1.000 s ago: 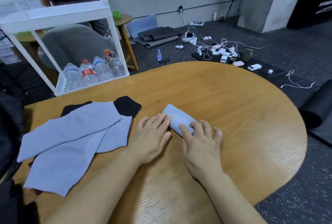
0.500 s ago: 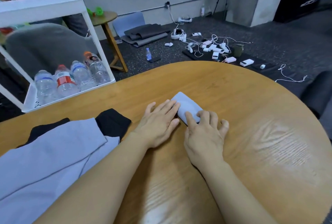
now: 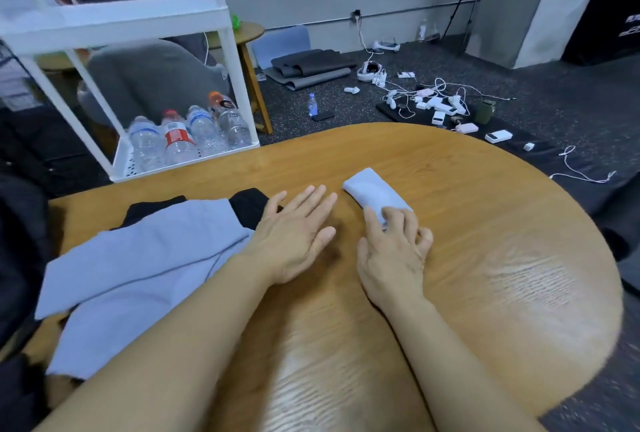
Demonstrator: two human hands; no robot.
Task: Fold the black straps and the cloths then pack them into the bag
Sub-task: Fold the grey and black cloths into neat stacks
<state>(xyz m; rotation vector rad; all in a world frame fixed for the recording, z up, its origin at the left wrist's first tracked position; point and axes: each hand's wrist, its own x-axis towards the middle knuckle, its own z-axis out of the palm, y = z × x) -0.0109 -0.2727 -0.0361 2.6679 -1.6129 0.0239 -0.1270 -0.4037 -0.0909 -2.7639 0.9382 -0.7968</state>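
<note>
Head view, looking down on a rounded wooden table [image 3: 450, 189]. The right hand [image 3: 393, 255] rests on the near end of a small folded pale-blue cloth [image 3: 372, 190], with its fingers [image 3: 374, 220] bent over that end and pressing it to the table; whether the thumb has hold of the cloth I cannot tell. The folded cloth lies aslant near the middle of the table, its far end pointing away and to the left. The left hand [image 3: 294, 234] is flat and open, fingers straight and slightly spread, just beside the folded cloth and apart from it, holding nothing. To the left lie two larger unfolded pale-blue cloths [image 3: 138, 258], overlapping, with black straps [image 3: 247, 204] showing from under their far edge. The left forearm crosses over the near corner of these cloths. Beyond the table stands a white shelf cart [image 3: 121, 22] with plastic water bottles [image 3: 190, 133] on its lower tray.
</note>
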